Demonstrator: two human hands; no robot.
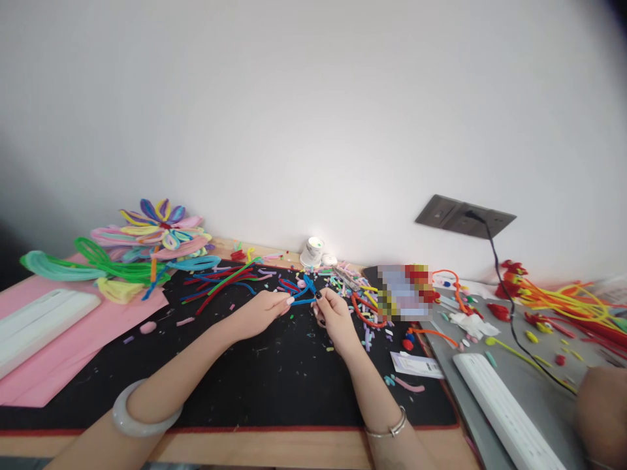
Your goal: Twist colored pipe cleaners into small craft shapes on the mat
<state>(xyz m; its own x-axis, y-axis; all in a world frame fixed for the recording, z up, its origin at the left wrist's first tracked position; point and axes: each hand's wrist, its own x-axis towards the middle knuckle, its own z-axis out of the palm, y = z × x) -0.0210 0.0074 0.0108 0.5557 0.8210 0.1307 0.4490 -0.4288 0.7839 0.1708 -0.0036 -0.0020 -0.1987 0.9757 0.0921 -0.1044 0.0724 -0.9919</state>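
Observation:
Between my two hands, above the black mat (220,391), are blue pipe cleaners (304,300) bent into loops, with a little red among them. My left hand (269,310) pinches one end between thumb and fingers. On the other side my right hand (333,316) is closed on the same blue piece, its fingertips pressed together near the crossing. Just left of the hands lies a loose bundle of red, blue and green pipe cleaners (215,284). Many short pastel clippings (345,277) are scattered behind and right of my right hand, with scissors (347,279) among them.
At the back left, pipe-cleaner flowers (164,225) rest by pink paper (93,352) and a white bar (44,323). A white cup (312,251) stands against the wall. On the right are another white bar (504,411), a black cord (512,313) and a blurred person's hand (602,414).

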